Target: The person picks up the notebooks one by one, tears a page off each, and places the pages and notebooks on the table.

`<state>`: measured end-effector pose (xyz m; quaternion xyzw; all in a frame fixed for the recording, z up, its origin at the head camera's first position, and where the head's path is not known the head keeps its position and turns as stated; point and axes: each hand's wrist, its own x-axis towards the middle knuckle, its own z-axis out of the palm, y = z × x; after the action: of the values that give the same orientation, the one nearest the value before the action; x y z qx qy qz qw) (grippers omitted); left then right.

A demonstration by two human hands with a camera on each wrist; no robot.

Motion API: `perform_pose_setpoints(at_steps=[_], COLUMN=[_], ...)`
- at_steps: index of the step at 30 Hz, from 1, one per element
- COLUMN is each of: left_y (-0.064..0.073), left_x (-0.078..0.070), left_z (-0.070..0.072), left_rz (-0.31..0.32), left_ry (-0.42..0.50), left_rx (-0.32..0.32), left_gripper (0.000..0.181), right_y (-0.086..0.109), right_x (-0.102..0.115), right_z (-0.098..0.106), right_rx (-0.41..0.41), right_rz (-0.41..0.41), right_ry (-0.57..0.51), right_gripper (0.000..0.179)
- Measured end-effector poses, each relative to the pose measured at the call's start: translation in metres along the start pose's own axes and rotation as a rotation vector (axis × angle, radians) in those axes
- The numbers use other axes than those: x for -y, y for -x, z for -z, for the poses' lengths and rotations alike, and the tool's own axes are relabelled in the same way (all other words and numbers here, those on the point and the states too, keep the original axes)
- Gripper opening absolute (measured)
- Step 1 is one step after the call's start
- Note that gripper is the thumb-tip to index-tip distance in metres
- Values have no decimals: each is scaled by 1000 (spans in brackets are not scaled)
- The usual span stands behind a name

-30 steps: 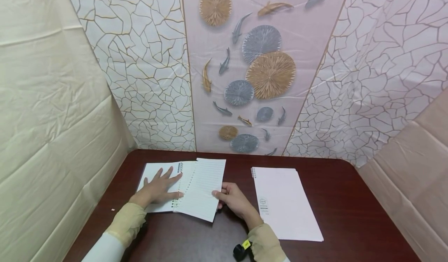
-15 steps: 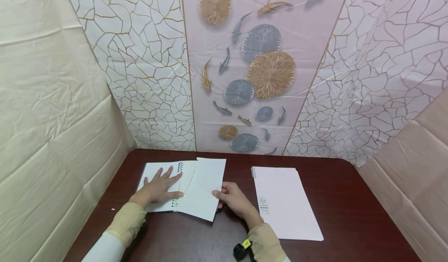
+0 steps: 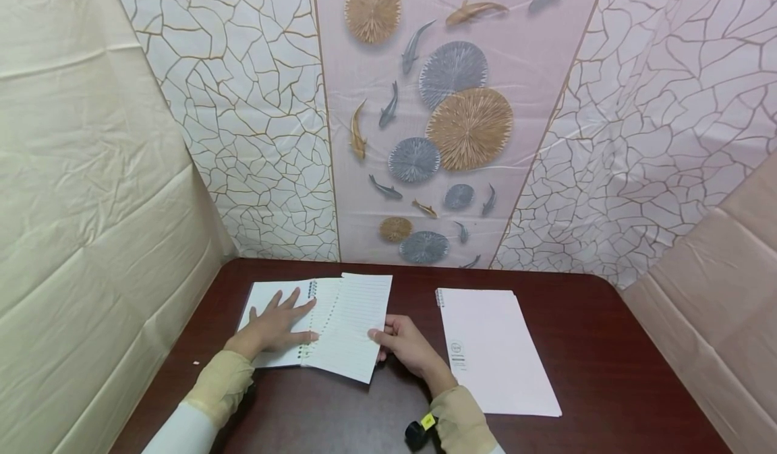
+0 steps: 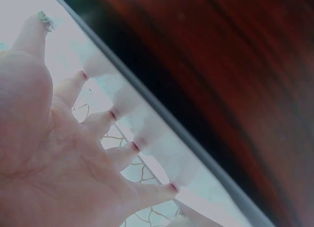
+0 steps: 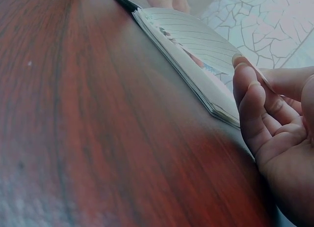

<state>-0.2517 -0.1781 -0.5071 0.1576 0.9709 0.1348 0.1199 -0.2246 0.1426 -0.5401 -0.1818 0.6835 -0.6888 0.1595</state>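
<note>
A spiral notebook point(image 3: 328, 292) lies open on the dark red table, toward the left. My left hand point(image 3: 270, 330) rests on its left page with fingers spread wide and the thumb reaching over the coil. In the left wrist view the palm of that left hand point(image 4: 64, 148) faces the camera. A lined sheet point(image 3: 358, 305) slants across the right page, its punched edge angled away from the coil at the top. My right hand point(image 3: 413, 347) pinches the sheet's right edge between thumb and fingers. The right wrist view shows this lined sheet point(image 5: 201, 35) bowed up above the notebook's page stack.
A larger white coil-bound pad point(image 3: 498, 353) with small grey print lies to the right. Beside the right wrist is a black object point(image 3: 416, 435) with a yellow label. One tiny white scrap point(image 3: 195, 363) sits on the table point(image 3: 613, 359) at left. Patterned cloth hangs behind.
</note>
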Motion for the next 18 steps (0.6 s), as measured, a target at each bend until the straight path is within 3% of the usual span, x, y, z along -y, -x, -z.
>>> perform_pose_setpoints(at_steps=[18], left_y=[-2], left_x=[1], left_z=[-1], left_rz=[23], left_ry=[-8], left_rx=[7], left_gripper=[97], right_y=[2], right_x=[0], right_z=[4], right_rx=[-18], right_rz=[-3], right_ry=[-7], right_gripper=[28])
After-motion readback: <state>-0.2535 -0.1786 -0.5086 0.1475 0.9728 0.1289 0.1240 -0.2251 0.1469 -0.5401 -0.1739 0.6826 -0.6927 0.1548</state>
